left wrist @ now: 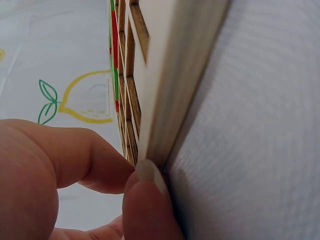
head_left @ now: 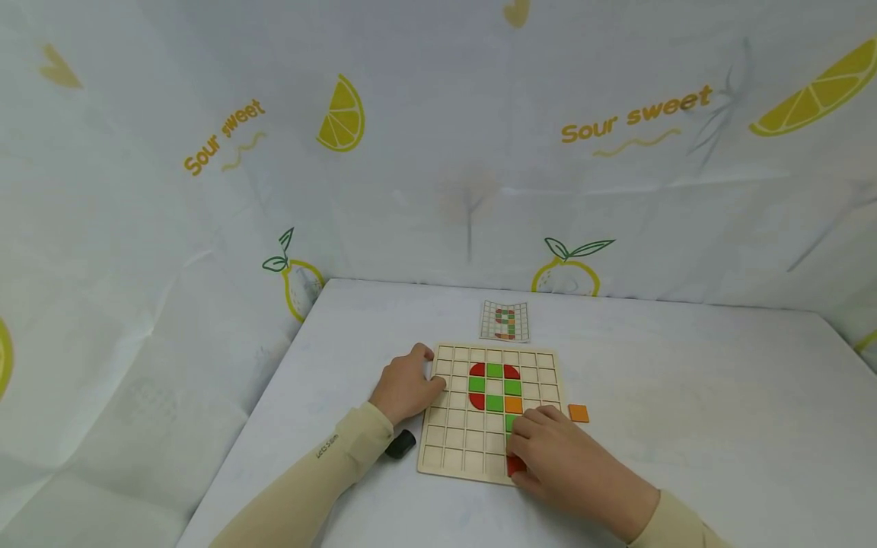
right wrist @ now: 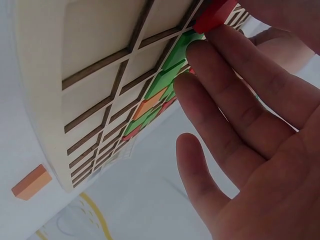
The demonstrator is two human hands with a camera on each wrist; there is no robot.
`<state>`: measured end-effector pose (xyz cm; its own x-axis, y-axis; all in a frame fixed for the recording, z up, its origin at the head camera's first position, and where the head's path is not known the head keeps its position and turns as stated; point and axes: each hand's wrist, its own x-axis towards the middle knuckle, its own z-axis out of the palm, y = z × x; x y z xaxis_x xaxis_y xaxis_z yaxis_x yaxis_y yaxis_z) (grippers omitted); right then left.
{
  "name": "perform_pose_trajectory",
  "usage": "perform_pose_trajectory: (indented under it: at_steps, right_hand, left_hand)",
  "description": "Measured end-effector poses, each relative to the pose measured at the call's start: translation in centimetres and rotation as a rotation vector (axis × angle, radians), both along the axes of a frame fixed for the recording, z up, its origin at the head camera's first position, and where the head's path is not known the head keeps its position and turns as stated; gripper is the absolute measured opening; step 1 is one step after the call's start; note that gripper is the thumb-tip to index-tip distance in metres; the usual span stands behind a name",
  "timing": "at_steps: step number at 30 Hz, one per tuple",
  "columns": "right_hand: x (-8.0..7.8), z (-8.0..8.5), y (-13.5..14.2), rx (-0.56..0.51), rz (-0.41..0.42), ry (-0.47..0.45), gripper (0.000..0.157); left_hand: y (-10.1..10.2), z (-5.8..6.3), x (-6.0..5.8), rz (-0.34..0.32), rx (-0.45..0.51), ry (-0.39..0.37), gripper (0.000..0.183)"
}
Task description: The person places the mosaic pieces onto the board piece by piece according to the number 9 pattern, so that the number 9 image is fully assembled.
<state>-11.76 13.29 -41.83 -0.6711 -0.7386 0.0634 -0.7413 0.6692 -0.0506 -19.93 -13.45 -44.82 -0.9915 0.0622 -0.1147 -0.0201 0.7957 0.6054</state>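
A square wooden grid board (head_left: 454, 439) lies on the table, with red, green and orange tiles set in its cells. My left hand (head_left: 407, 384) is at the board's left edge; in the left wrist view its thumb (left wrist: 149, 200) and a finger pinch that edge. Over the lower right part of the board, my right hand (head_left: 558, 460) holds a red tile (right wrist: 215, 16) by the fingertips at a cell of the bottom row. The other fingers (right wrist: 215, 110) of that hand extend above the green tiles (right wrist: 165, 80). Part of the tile column is hidden under the right hand.
Behind the board lies a pattern card (head_left: 504, 321) showing a similar coloured figure. A loose orange tile (head_left: 578, 413) rests right of the board. A small black object (head_left: 400, 444) sits by the left wrist. White fabric with lemon prints hangs behind the table.
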Motion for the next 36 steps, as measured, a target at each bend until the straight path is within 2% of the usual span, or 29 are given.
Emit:
perform_pose_trajectory:
  at_steps: [12, 27, 34, 36]
  right_hand:
    - [0.0, -0.1, -0.2, 0.006, -0.043, -0.05, 0.017]
    - [-0.2, -0.1, -0.3, 0.027, -0.046, -0.037, 0.021]
    - [-0.6, 0.4, 1.3, -0.056, -0.053, -0.011, 0.01]
    - [-1.0, 0.5, 2.2, -0.077, -0.095, -0.031, 0.01]
  left_hand:
    - [0.0, -0.2, -0.1, -0.004, 0.006, -0.005, 0.047]
    - [-0.1, 0.1, 0.0, -0.003, 0.007, -0.007, 0.047]
    - [0.0, 0.1, 0.0, 0.002, 0.002, -0.009, 0.048]
    - [0.0, 0.0, 0.0, 0.004, 0.002, -0.012, 0.048]
